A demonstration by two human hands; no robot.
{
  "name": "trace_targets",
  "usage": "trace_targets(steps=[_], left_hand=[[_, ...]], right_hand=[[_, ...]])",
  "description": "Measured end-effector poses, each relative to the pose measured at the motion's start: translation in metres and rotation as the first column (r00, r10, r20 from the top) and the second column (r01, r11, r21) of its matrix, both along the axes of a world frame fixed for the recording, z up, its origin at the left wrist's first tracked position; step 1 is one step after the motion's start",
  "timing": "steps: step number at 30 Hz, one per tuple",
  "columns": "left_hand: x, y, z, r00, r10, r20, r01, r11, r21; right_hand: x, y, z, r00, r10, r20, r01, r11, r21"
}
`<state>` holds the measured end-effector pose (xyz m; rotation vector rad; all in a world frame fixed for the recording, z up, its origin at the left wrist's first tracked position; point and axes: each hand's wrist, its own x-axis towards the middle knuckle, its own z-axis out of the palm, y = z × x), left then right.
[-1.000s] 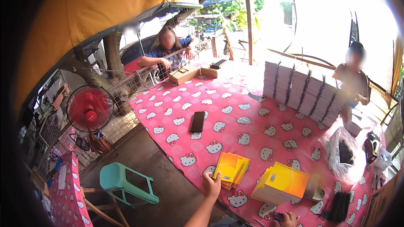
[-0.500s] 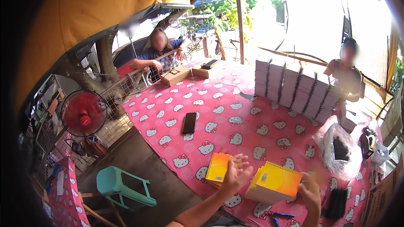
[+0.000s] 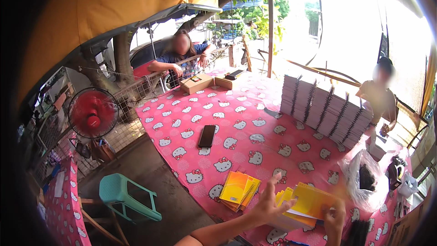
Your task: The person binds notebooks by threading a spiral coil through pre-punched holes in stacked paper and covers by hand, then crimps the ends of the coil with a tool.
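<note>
On the pink table, a small pile of yellow-orange spiral notebooks point(image 3: 239, 190) lies fanned out left of my hands. A thicker stack of yellow-covered notebooks point(image 3: 283, 197) stands to its right. My right hand point(image 3: 334, 215) pinches the right edge of a yellow notebook point(image 3: 315, 201) at the top of that stack, its near side raised and tilted. Between the two piles, my left hand point(image 3: 272, 200) hovers with fingers spread, holding nothing, and partly covers the stack. Motion blurs the notebook's right end.
Tall stacks of spiral-bound books point(image 3: 321, 109) stand at the far right. Nearer are a plastic bag point(image 3: 364, 180) and black binding coils point(image 3: 359, 232). A phone point(image 3: 207, 135) lies mid-table. Cardboard boxes point(image 3: 196, 84) sit at the back. Two people are beyond the table; a green stool point(image 3: 129, 196) stands left.
My left hand has moved right, away from the left pile, which now shows more fanned notebooks. My right hand has raised the notebook's edge. The whole view has shifted slightly.
</note>
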<state>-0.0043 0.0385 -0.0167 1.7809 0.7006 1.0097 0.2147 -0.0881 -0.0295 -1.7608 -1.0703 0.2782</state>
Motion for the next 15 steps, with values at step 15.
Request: trace_targets(steps=[15], left_hand=[[0.024,-0.030,0.034,0.976,0.073,-0.206,0.078,0.765,0.639]], right_hand=[[-0.058,0.001,-0.008,0.912,0.275,-0.303,-0.165,0.925,0.341]])
